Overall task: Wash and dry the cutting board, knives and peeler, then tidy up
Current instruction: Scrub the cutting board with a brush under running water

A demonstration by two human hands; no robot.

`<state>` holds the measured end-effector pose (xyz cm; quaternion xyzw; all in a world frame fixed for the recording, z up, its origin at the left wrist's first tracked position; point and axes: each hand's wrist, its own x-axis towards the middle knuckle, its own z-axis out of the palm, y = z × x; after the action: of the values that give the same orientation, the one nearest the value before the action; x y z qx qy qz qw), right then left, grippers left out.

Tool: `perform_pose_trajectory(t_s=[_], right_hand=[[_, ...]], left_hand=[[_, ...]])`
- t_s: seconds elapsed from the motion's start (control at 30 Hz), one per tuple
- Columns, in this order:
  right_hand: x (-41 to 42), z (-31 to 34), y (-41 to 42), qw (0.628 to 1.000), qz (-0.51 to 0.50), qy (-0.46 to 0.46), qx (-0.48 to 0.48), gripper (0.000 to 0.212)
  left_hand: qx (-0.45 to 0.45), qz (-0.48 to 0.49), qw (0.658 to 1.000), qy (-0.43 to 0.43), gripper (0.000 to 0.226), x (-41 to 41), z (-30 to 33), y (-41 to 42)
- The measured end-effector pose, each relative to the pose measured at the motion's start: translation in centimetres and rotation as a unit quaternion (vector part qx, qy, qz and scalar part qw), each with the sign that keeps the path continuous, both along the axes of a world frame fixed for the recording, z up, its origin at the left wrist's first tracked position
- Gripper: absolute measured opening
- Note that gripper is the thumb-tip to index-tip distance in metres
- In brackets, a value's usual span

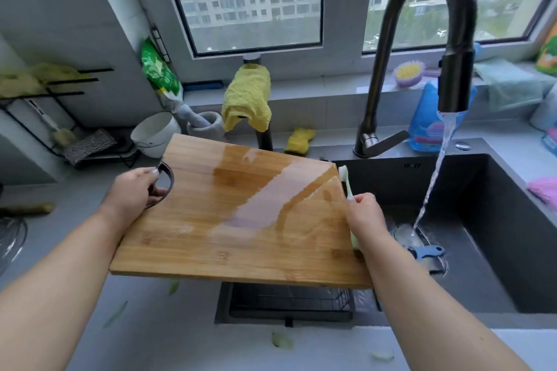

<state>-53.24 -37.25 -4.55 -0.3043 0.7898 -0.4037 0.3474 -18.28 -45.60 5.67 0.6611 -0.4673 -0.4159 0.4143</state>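
Dark sink (497, 220) under window, faucet (422, 39) running. Wet bamboo cutting board (235, 214) tilted over sink edge. Left hand (132, 190) grips board's handle hole; right hand (364, 214) holds green toothbrush (346, 182) against board's right edge.

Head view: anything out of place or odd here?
Yes. The tap runs into the sink while the cutting board sits beside the stream, not under it. Green peel scraps litter the counter. A blue peeler lies in the basin.
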Motion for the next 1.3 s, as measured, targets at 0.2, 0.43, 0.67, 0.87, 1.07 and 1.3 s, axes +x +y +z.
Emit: perform_pose_trajectory(t_s=[0.2, 0.43, 0.67, 0.87, 1.07, 1.3], right_hand=[[4.3, -0.9, -2.3, 0.999, 0.032, -0.015, 0.03, 0.019], [5.9, -4.0, -4.5, 0.992, 0.037, 0.01, 0.123, 0.029], [6.4, -4.7, -4.9, 0.986, 0.052, 0.064, 0.146, 0.033], [7.0, -4.6, -5.6, 0.98, 0.084, 0.061, 0.167, 0.015], [7.5, -4.4, -5.3, 0.98, 0.117, 0.02, 0.161, 0.028], [6.8, -3.7, -4.8, 0.991, 0.085, -0.018, 0.097, 0.02]], left_hand=[[-0.011, -0.014, 0.998, -0.06, 0.034, 4.3, 0.4, -0.9], [0.013, -0.03, 0.996, -0.086, 0.032, 3.7, -2.8, -2.8], [0.009, -0.052, 0.994, -0.094, 0.032, 1.7, -4.5, -3.1], [0.009, -0.084, 0.994, -0.074, 0.028, -0.3, -4.4, -2.7], [0.039, -0.067, 0.993, -0.091, 0.031, 0.4, -5.5, -2.2], [0.065, -0.091, 0.959, -0.259, 0.038, 0.6, -5.7, -2.9]])
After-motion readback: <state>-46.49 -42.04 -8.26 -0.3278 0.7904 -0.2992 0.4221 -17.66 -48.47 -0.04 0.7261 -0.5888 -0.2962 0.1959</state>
